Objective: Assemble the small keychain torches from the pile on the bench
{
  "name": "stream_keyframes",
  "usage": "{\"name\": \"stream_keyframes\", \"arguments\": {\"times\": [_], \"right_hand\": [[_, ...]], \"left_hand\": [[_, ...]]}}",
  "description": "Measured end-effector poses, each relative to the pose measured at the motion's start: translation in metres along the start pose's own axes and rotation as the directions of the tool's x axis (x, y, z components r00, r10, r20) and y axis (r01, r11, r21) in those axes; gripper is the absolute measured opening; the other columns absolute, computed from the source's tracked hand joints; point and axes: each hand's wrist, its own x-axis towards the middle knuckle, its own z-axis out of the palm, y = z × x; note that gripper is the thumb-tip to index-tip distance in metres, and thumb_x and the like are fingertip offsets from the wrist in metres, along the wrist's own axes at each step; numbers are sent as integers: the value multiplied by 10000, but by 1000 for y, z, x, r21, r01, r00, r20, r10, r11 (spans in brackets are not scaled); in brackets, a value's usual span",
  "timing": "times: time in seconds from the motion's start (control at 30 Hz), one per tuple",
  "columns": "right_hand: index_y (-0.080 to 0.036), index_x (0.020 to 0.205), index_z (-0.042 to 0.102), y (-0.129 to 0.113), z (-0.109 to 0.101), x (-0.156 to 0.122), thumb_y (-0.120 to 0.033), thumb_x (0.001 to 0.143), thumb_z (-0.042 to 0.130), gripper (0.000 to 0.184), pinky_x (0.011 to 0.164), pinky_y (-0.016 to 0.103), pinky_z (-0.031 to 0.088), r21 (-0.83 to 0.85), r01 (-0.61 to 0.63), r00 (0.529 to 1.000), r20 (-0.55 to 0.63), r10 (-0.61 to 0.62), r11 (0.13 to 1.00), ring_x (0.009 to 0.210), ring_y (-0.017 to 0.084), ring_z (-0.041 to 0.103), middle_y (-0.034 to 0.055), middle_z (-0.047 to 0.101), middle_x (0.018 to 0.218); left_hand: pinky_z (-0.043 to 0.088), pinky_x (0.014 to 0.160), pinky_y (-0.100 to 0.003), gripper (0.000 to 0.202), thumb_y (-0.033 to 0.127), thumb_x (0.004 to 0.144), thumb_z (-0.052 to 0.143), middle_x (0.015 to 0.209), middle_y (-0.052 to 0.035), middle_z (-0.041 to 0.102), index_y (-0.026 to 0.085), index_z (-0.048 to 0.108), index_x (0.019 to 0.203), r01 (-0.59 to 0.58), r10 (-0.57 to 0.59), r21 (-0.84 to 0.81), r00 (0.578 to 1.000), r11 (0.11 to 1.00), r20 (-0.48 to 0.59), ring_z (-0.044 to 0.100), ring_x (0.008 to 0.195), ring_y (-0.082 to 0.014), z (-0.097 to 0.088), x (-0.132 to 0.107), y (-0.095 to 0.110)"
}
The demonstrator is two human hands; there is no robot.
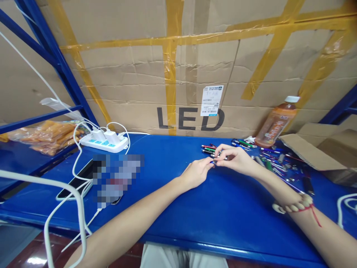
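Note:
Fingertip to fingertip, my left hand (196, 172) and my right hand (237, 160) meet over the blue table, both closed in a pinch. Between them is a small blue pen part (212, 162), mostly covered by the fingers. Just behind my right fingers lie several finished-looking pens (208, 149) with black, green and red barrels. More pens (243, 144) rest a little farther back. To the right of my right hand spreads a loose pile of pens and pen parts (276, 163) in blue, green, silver and purple.
An orange drink bottle (276, 123) and an opened cardboard box (323, 149) stand at the right. On the left are a white power strip (104, 143), white cables (80, 208), and a phone (79, 180) beside a blurred patch. A large taped carton (134, 85) walls the back.

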Motion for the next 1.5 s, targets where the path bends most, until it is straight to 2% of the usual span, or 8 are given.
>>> {"name": "stream_keyframes", "arguments": {"times": [0.2,0.47,0.6,0.77,1.2,1.5], "right_hand": [[-172,534,619,-3,2,0,-429,673,676,297,577,268,441,-54,10,1000,-22,-11,998,651,132,523,37,533,730],[-175,530,612,-1,8,0,-471,687,649,337,552,260,415,-102,-1,995,-100,-10,995,628,128,498,31,513,689],[-170,522,607,3,10,0,-457,673,666,330,542,259,408,-74,-6,996,-90,0,997,609,121,487,26,505,683],[-167,518,605,4,10,1,-454,662,674,329,535,258,411,-34,-15,995,-98,11,999,601,117,482,24,498,679],[-168,596,667,13,3,2,-429,633,705,266,556,256,432,14,-35,993,-108,36,999,653,126,530,37,546,751],[-159,636,668,8,1,2,-408,687,672,254,580,259,446,-9,-9,996,-84,8,1000,681,130,556,47,563,771]], "left_hand": [[469,748,-259,255,239,907,343,1005,-26,650,221,582,996,5,-4,51,1000,999,-20,615,865,-170,-1,-1,2],[481,809,-277,274,223,884,399,1035,-34,663,217,609,1060,9,13,124,984,992,-178,617,909,-172,3,0,-2],[481,831,-291,263,222,871,438,1029,-47,672,194,636,1041,5,37,187,975,982,-221,615,941,-190,5,0,-5],[488,827,-288,255,236,866,459,1017,-33,678,224,645,1040,38,17,222,971,974,-240,621,920,-180,5,0,-4],[495,816,-276,271,242,863,470,1046,-10,669,261,631,1080,76,-47,106,966,991,-253,621,936,-174,3,4,1],[479,861,-290,247,247,857,473,1094,-24,650,231,622,1054,68,-58,34,967,997,-249,610,977,-181,4,6,0]]}}
